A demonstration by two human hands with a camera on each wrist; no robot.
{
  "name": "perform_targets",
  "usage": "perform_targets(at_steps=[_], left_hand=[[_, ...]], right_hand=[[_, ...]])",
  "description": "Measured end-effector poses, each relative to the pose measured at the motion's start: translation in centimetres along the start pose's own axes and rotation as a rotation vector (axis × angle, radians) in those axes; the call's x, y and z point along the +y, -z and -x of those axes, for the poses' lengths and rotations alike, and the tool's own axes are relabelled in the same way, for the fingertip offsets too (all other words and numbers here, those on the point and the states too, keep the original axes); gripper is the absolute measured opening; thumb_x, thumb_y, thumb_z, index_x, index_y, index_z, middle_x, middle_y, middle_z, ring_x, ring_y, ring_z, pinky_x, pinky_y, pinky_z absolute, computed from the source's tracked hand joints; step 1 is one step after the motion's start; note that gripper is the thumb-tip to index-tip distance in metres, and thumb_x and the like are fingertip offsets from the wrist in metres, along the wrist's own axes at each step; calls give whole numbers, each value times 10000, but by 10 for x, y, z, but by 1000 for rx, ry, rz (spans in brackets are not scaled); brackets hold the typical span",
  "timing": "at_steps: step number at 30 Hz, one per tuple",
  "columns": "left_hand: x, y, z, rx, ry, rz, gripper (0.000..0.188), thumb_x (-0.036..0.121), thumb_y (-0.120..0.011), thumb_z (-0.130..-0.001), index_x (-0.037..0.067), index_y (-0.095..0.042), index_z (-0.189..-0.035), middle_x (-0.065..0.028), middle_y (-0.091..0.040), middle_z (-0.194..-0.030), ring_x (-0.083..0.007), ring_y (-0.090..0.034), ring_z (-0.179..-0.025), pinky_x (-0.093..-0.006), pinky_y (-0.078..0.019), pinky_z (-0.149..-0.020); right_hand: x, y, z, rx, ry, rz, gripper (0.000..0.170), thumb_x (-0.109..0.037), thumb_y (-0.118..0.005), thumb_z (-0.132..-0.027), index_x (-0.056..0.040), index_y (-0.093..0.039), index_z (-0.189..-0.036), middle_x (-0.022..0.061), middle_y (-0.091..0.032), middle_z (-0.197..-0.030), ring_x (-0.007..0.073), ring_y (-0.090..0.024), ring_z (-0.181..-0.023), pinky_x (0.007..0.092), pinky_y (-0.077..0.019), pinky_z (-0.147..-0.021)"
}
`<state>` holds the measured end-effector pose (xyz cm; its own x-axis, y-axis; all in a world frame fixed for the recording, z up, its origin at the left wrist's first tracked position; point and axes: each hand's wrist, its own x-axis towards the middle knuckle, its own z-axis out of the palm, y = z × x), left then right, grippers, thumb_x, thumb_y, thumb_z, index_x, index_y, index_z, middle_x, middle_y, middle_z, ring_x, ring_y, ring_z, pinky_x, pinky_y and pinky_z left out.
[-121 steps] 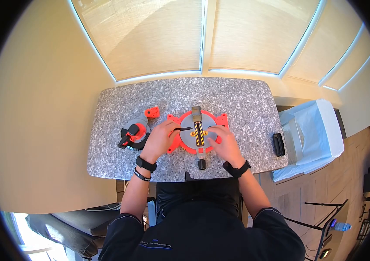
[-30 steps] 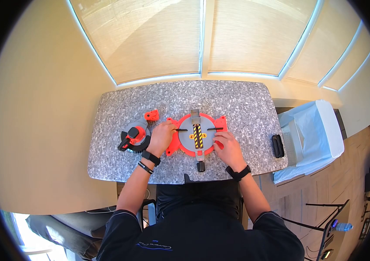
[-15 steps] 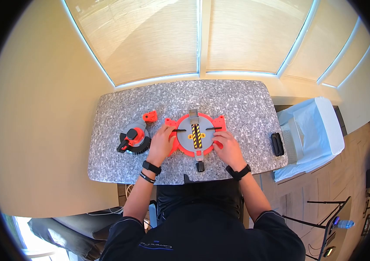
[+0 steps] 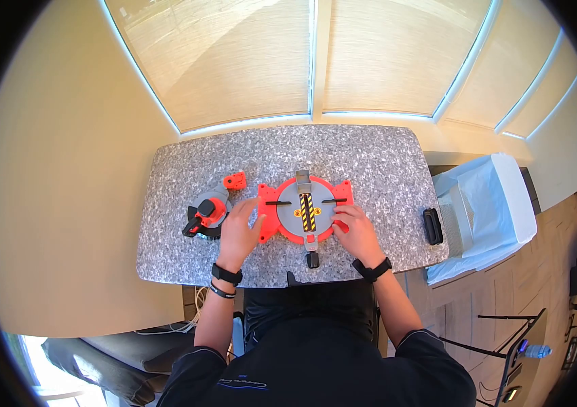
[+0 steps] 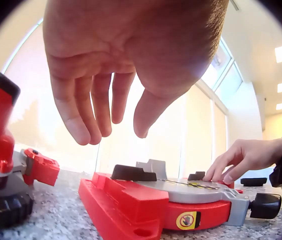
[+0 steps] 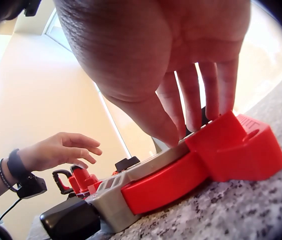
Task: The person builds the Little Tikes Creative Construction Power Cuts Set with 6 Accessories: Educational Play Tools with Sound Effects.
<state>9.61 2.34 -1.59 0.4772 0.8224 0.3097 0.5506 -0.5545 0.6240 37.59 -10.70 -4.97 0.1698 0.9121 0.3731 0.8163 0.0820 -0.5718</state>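
Note:
A red toy miter saw base [image 4: 269, 218] with a grey round turntable [image 4: 287, 220] sits in front of the person. Two black fence pieces, a left one [image 4: 277, 203] and a right one [image 4: 334, 200], lie across its sides. My left hand [image 4: 236, 234] hovers left of the base, holding nothing; its fingers hang loosely above the table in the left wrist view. My right hand [image 4: 358, 234] touches the base's right side, its thumb at the turntable rim and the fingers stretched down onto it. Left of the base lies the toy saw's upper part [image 4: 218, 213], red, grey and black.
All this stands on a speckled grey table [image 4: 363, 152]. A long black piece [image 4: 432, 226] lies near its right edge. Beyond that edge stands a bin with a pale bag [image 4: 498, 210]. Blinds-covered windows [image 4: 383, 61] rise behind the table.
My left hand, holding a black fence piece over the turntable earlier, has let go of it at the base's left side and moved left. My right hand has stayed on the base lately.

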Motion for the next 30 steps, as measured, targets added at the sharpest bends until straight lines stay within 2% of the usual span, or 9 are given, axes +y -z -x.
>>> perform_targets(at_steps=[5,10,18,23,30], left_hand=[[-4,27,0,122,-36,-39,419,86,-775,-860,29,-667,-1261,-174,-694,-1206,-384,-653,-1127,-448,-538,-942],[-11,56,2,279,-30,-187,441,57,-806,-821,19,-675,-1241,-170,-691,-1191,-382,-635,-1128,-446,-518,-978],[-42,83,15,318,69,-219,515,48,-836,-771,38,-672,-1259,-180,-675,-1233,-397,-613,-1182,-456,-510,-998],[-74,90,30,266,135,-256,552,65,-855,-755,33,-658,-1269,-186,-659,-1280,-402,-616,-1206,-457,-502,-1022],[-104,95,48,211,193,-196,502,75,-852,-768,18,-666,-1231,-202,-683,-1219,-408,-646,-1148,-456,-512,-997]], right_hand=[[-1,1,0,5,3,-6,160,-60,-757,-817,-26,-768,-973,114,-719,-1185,317,-649,-1153,408,-552,-987],[0,1,0,7,4,-6,158,-59,-759,-816,-24,-767,-970,117,-719,-1181,317,-650,-1147,410,-552,-985],[-2,1,0,11,7,-15,157,-58,-757,-818,-23,-766,-970,119,-719,-1176,318,-650,-1138,411,-552,-979],[-1,1,1,6,6,-12,151,-60,-755,-821,-23,-764,-968,117,-716,-1179,316,-646,-1144,410,-551,-981],[1,0,1,1,7,-8,155,-64,-756,-822,-25,-761,-972,113,-714,-1183,317,-642,-1150,409,-548,-985]])
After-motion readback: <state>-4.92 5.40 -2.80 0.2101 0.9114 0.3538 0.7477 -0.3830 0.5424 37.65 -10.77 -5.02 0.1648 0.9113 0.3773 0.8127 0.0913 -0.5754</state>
